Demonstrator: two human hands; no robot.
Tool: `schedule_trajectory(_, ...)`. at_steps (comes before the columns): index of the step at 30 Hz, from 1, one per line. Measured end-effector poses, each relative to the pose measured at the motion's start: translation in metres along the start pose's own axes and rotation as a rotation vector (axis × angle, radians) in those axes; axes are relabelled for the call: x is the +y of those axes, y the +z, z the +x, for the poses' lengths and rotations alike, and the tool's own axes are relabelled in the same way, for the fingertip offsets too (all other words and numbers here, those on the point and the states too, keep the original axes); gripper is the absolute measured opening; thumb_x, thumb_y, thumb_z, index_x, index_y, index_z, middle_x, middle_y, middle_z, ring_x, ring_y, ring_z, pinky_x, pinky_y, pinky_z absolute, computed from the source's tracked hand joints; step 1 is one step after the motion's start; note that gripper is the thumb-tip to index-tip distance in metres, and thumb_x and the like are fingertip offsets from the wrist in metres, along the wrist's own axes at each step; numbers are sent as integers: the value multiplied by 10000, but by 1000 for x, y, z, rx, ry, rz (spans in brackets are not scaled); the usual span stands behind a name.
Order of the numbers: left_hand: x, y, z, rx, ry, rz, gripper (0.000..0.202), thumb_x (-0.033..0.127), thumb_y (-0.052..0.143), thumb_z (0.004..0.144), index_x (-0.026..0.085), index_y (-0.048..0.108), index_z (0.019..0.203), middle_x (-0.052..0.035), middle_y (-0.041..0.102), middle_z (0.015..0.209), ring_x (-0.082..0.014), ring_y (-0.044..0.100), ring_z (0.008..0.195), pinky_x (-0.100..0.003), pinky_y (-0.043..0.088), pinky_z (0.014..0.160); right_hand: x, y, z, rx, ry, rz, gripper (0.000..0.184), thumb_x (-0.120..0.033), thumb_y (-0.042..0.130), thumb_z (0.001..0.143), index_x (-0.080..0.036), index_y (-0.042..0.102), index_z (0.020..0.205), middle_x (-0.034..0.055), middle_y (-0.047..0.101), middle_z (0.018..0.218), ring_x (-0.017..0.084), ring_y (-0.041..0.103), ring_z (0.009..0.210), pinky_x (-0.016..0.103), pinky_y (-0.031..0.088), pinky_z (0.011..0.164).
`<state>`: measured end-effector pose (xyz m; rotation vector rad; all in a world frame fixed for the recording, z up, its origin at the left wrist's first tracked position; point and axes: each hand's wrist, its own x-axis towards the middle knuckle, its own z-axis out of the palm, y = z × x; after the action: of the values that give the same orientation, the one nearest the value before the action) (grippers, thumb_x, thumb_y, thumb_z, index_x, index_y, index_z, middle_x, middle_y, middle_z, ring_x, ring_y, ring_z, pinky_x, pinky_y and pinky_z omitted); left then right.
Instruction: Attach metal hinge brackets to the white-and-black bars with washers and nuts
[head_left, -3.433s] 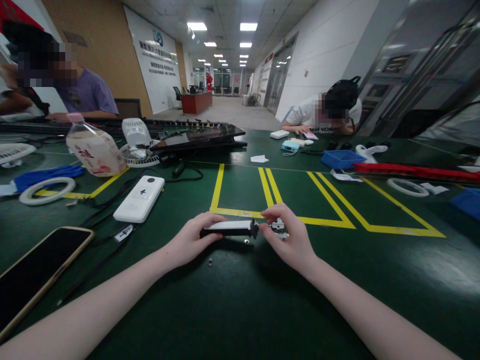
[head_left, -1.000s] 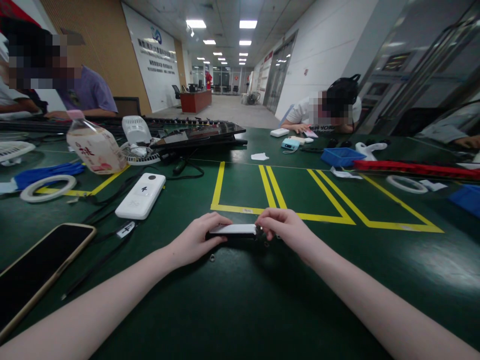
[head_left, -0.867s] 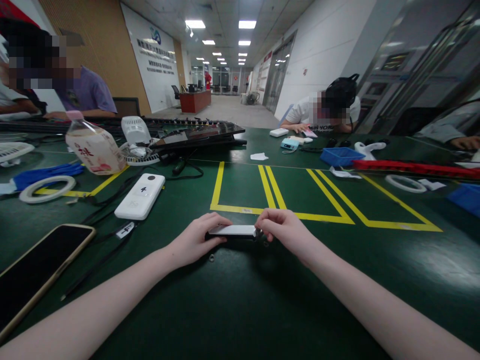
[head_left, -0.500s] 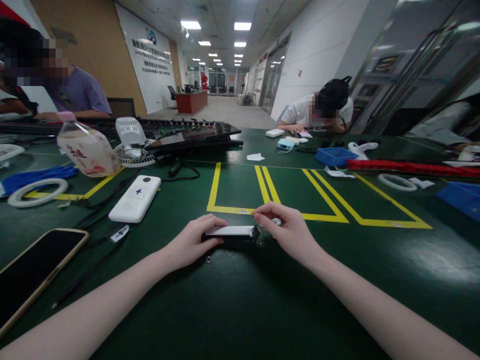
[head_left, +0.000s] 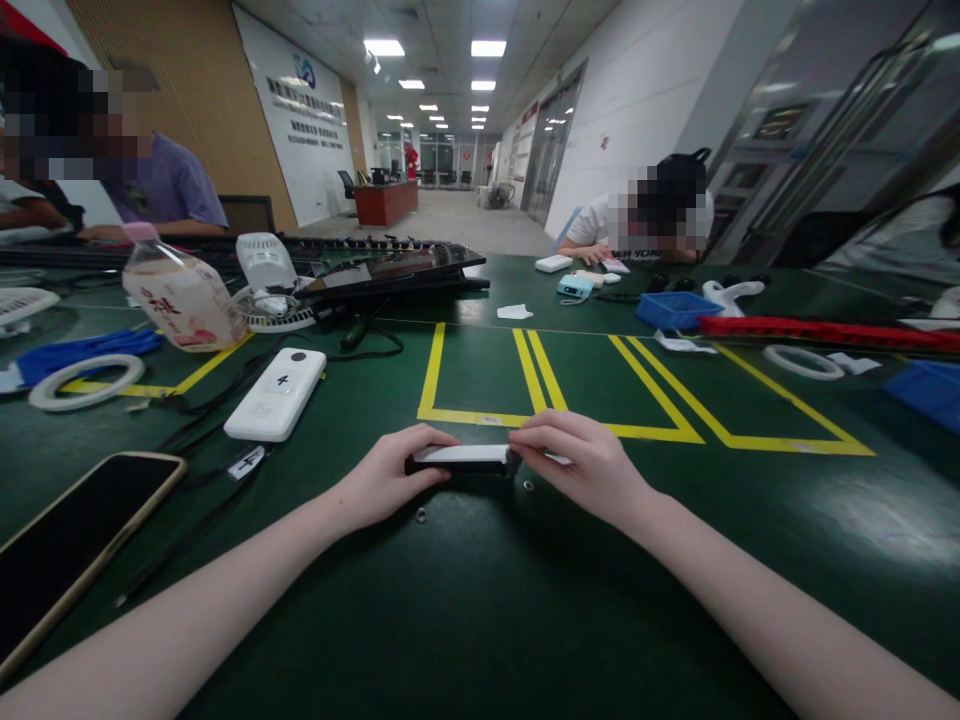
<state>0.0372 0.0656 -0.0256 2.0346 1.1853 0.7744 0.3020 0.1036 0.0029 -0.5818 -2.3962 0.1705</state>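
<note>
My left hand [head_left: 397, 465] is closed round the left end of a slim black object with a white top face [head_left: 465, 455], fingers above and thumb below, holding it level just over the table. At its right end my right hand [head_left: 581, 455] has thumb and fingertips pressed together, touching or nearly touching the dark corner. What is in that pinch is too small to make out. A small white piece [head_left: 557, 458] shows partly beneath the right hand. Two small metal rings lie close by, one ring [head_left: 421, 515] in front of the object and another ring [head_left: 529, 486] below its right end.
Left of my hands lie a white power bank [head_left: 276, 395] marked 4, black cables and a phone [head_left: 82, 550]. Yellow tape outlines [head_left: 480, 418] mark the green table ahead. Farther off are a bottle [head_left: 184, 300], a monitor [head_left: 397, 270], a blue bin [head_left: 675, 311] and seated people.
My right hand's fingertips have come in to the object's right end, from slightly above and apart. The left hand keeps its hold. The view has shifted slightly.
</note>
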Motion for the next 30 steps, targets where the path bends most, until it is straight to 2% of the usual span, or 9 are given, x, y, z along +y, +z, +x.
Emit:
schedule_trajectory(8, -5, 1, 0, 50, -10, 19, 289, 201, 624, 863, 235, 625, 1150, -33, 663, 1142, -218, 608, 1063, -383, 472, 944, 1, 7, -5, 78, -145, -240, 152, -190, 517, 962, -152, 664, 978, 54, 673, 928, 141, 615, 795, 279, 461, 674)
schedule_trajectory(11, -6, 1, 0, 50, -4, 13, 292, 194, 624, 863, 234, 622, 1153, -34, 661, 1146, -215, 607, 1062, -384, 473, 941, 2, 5, -7, 29, -172, -345, 200, -218, 483, 980, -168, 676, 998, 63, 680, 967, 155, 628, 828, 295, 457, 698)
schedule_trajectory(15, -6, 2, 0, 44, -8, 3, 289, 192, 622, 865, 231, 617, 1152, -43, 655, 1156, -219, 604, 1072, -396, 473, 947, 2, 3, -7, -63, -134, -388, 229, -242, 461, 987, -196, 683, 1021, 66, 679, 1015, 176, 635, 852, 327, 459, 718)
schedule_trajectory(20, -3, 2, 0, 41, -5, -7, 286, 189, 608, 876, 229, 610, 1158, -46, 649, 1167, -216, 594, 1093, -401, 458, 975, 0, 6, -3, -8, -141, -285, 205, -201, 471, 975, -175, 670, 1018, 77, 666, 1053, 181, 632, 890, 321, 484, 732)
schedule_trajectory(30, -8, 2, 0, 33, 3, 9, 299, 202, 606, 883, 241, 605, 1180, -50, 643, 1177, -220, 592, 1090, -413, 463, 959, -7, 9, 5, 39, 173, 206, 133, -227, 525, 923, -177, 648, 907, 53, 649, 976, 161, 617, 916, 305, 515, 792)
